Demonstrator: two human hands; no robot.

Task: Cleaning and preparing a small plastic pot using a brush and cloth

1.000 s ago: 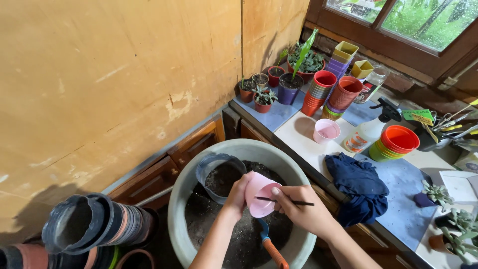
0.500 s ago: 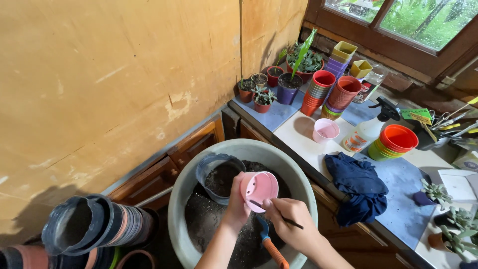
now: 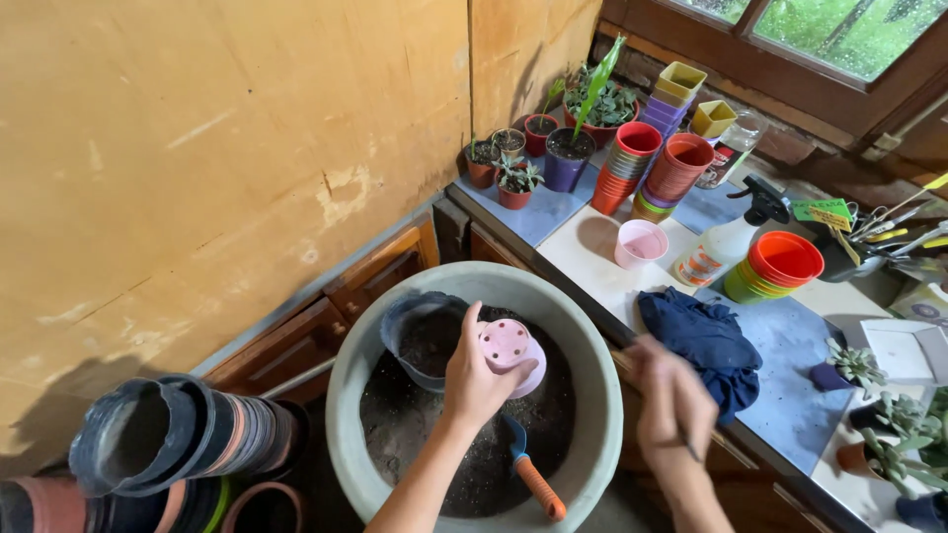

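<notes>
left hand (image 3: 472,380) gripping a pink pot (image 3: 512,352) turned bottom-up over the big tub (image 3: 395,326) of soil, right hand (image 3: 671,403) blurry by the counter's near edge, closed round a thin stick (image 3: 687,444), trowel (image 3: 528,472) lying in the tub, blue cloth (image 3: 706,341) just right

A white spray bottle (image 3: 724,249) with a black trigger lies on the counter to the right, wearing a white label with orange and dark print. Farther right, green and yellow tags (image 3: 828,213) stand among the tools, and a white box (image 3: 904,350) sits near the right edge.
</notes>
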